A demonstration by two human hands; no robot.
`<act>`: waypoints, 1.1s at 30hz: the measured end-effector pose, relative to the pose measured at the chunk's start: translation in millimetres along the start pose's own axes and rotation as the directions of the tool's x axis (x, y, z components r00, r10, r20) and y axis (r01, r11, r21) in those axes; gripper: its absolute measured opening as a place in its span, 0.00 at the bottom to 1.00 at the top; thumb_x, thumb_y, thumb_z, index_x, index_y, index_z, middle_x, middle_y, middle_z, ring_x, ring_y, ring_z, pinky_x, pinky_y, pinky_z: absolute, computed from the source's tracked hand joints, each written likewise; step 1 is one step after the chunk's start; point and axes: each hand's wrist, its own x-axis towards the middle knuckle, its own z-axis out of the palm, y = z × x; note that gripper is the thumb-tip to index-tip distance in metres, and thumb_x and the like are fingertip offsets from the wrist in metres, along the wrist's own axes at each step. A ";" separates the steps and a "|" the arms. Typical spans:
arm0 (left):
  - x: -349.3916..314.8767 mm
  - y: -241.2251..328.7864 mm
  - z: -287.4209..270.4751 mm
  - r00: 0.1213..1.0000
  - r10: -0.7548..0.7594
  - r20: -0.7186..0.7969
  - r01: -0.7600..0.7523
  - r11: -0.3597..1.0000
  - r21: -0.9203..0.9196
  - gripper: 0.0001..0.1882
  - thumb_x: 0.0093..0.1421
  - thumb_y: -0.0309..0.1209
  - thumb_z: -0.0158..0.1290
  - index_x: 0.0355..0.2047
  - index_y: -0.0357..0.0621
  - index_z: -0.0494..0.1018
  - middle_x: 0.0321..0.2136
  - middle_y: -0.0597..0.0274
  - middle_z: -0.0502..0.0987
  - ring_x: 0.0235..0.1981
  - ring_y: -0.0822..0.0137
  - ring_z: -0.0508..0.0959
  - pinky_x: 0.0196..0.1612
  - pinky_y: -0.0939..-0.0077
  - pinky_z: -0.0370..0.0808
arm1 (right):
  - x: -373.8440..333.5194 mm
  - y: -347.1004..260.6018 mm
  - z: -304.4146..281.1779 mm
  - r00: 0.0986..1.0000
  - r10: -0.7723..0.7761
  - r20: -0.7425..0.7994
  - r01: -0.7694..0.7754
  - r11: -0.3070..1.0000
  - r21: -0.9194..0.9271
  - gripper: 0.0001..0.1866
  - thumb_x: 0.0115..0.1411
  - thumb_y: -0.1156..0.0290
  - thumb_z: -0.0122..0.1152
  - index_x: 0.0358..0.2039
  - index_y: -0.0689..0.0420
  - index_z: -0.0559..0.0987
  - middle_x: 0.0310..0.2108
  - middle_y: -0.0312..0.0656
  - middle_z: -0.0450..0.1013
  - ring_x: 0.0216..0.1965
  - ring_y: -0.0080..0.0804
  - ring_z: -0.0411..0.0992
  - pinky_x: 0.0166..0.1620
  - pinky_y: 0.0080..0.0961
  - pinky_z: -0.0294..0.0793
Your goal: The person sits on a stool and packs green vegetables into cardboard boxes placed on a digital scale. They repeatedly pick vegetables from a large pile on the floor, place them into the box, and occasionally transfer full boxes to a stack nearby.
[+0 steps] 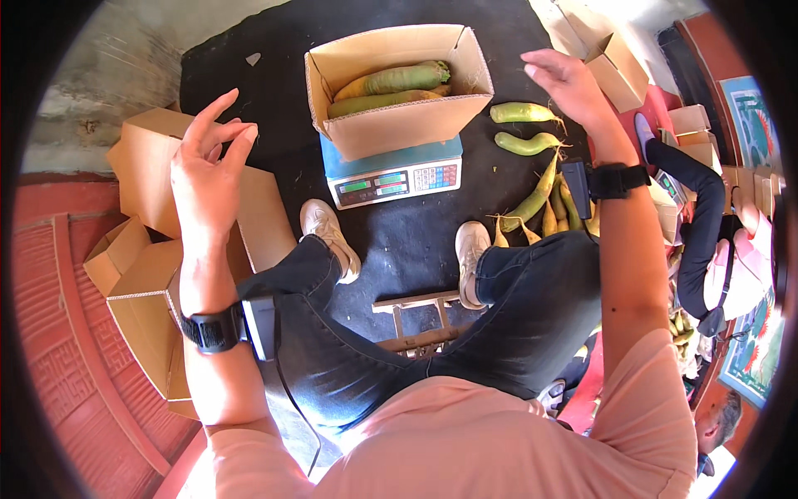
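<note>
My left hand (206, 166) is raised to the left of an open cardboard box (407, 131), fingers apart and holding nothing. On the other side my right hand (573, 90) is up too, its fingers stretched out and nothing in them. The box rests on a digital scale (394, 181) with a blue top, a lit display and a keypad. Inside lie a few long green radishes (405, 80). Beneath my right hand, a green radish (524, 112) and a curved radish (527, 144) lie on the black floor covering, touched by neither hand.
More radishes (536, 200) are heaped by my right knee. Open cartons (150, 187) crowd the left side. Another carton (617, 73) stands at the far right. A person (706, 216) sits at the right. A low wooden frame (416, 320) lies between my legs.
</note>
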 end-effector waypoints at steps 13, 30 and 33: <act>0.1 -14.5 0.8 0.992 -0.121 -0.039 0.126 0.975 0.182 0.16 0.62 0.38 0.53 0.50 0.52 0.75 0.23 0.65 0.80 0.31 0.81 0.75 0.41 0.82 0.69 | -15.9 92.8 -85.0 0.921 0.384 -0.066 -0.365 0.910 0.197 0.23 0.58 0.54 0.60 0.41 0.64 0.77 0.39 0.41 0.76 0.43 0.28 0.72 0.51 0.25 0.69; 6.2 -49.0 7.0 0.993 -0.048 -0.105 0.071 0.971 0.227 0.22 0.57 0.32 0.53 0.53 0.56 0.71 0.46 0.59 0.77 0.50 0.62 0.74 0.55 0.68 0.69 | -72.3 53.1 -55.7 0.981 0.180 -0.072 -0.182 0.983 -0.013 0.15 0.55 0.67 0.62 0.43 0.58 0.78 0.41 0.40 0.76 0.45 0.29 0.72 0.50 0.25 0.68; 4.8 -44.6 8.2 0.997 -0.046 -0.059 0.059 0.966 0.251 0.18 0.56 0.35 0.56 0.48 0.54 0.75 0.46 0.59 0.77 0.51 0.60 0.74 0.55 0.68 0.69 | -74.8 43.0 -51.6 0.976 0.218 -0.008 -0.219 0.975 -0.046 0.15 0.57 0.67 0.61 0.44 0.57 0.77 0.44 0.38 0.75 0.47 0.26 0.70 0.51 0.24 0.68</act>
